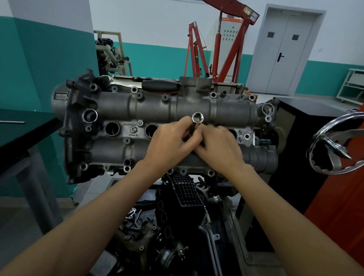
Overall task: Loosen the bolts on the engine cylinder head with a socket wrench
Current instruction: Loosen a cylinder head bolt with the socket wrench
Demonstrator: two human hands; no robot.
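The grey engine cylinder head [118, 105] fills the middle of the view, mounted on a stand. My left hand [169, 141] grips a metal socket extension [197, 120] that stands tilted over the centre of the head, its open square end facing me. My right hand [219, 147] rests beside it, fingers touching the lower part of the extension; what lies under the fingers is hidden. A ratchet wrench with a black and red handle [161, 85] lies along the far edge of the head. Several bolts [133, 130] show around the spark plug wells.
A chrome handwheel [343, 143] juts out at the right beside a black cabinet [296, 148]. A dark workbench [5, 135] stands at the left. Red engine hoists [217, 46] stand behind. Engine parts and an intake manifold [182, 195] hang below the head.
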